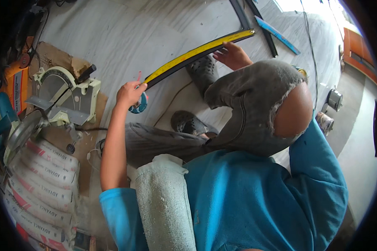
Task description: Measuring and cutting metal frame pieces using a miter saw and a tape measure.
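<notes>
In the head view, the left hand [130,94] is closed around a teal tape measure [140,104], whose yellow blade [197,53] runs along 1 dark bar [171,72]. That bar slants above the pale floor [151,25], in front of the 2 dark shoes. The right hand [233,57], its fingers loosely curled, touches the bar and blade near their far end; I cannot tell whether it grips them. A miter saw [73,94] stands at left.
</notes>
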A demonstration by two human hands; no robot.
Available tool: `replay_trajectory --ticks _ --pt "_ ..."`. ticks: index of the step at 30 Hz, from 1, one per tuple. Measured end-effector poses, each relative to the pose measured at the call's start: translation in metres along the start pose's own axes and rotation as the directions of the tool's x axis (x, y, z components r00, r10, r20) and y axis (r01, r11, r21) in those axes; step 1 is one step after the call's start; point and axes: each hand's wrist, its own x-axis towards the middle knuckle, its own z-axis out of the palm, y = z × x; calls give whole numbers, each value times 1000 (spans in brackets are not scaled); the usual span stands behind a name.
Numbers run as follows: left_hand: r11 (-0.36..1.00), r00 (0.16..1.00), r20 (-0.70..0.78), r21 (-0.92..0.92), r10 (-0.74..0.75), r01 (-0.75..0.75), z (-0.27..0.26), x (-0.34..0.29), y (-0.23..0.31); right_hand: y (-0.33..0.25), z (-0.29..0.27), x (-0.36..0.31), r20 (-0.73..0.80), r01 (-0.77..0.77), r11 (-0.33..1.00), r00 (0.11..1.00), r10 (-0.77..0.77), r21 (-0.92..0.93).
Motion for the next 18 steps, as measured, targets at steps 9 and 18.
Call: replay_trajectory --ticks 9,18 --pt "939 915 404 -304 -26 161 -76 -69 97 -16 52 -40 -86 374 913 927 -364 163" --pt "945 860 497 -321 117 57 -140 -107 149 -64 108 -85 -108 498 822 866 -488 277"
